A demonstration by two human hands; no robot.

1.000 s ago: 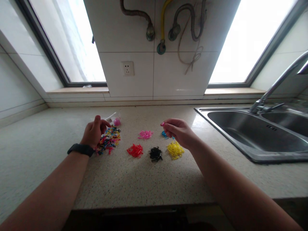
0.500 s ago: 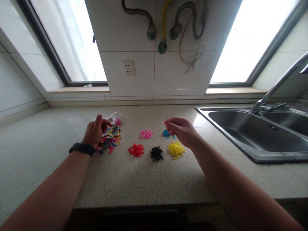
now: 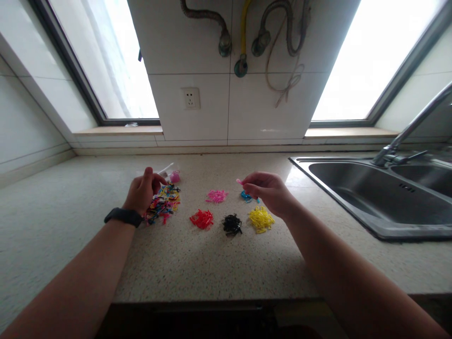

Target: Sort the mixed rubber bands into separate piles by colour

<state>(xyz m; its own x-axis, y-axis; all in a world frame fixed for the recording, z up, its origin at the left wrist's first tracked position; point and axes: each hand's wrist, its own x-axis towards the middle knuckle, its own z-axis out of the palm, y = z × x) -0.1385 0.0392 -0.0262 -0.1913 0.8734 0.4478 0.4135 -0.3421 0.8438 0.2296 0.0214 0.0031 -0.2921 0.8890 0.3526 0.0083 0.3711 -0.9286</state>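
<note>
Speckled counter (image 3: 197,273): right hand (image 3: 270,190), fingers pinching pink piece (image 3: 239,181); left hand (image 3: 141,192) thumb-up at mixed pile (image 3: 165,203), fingers' hold unclear.

Tabletop (image 3: 197,273): pale, fine dark speckle, slight sheen, straight front edge. Mixed-color pile (image 3: 165,206) of small band-like pieces at left, spread loose. Clear plastic bag (image 3: 170,173) with something pink in it just behind that pile. Five single-color piles mid-surface, all apart. Back row: pink pile (image 3: 216,196) left, blue pile (image 3: 246,197) right, partly hidden. Front row, left to right: red pile (image 3: 202,219), black pile (image 3: 232,225), yellow pile (image 3: 261,220). Stainless double-bowl sink (image 3: 406,232) set in at right.
</note>
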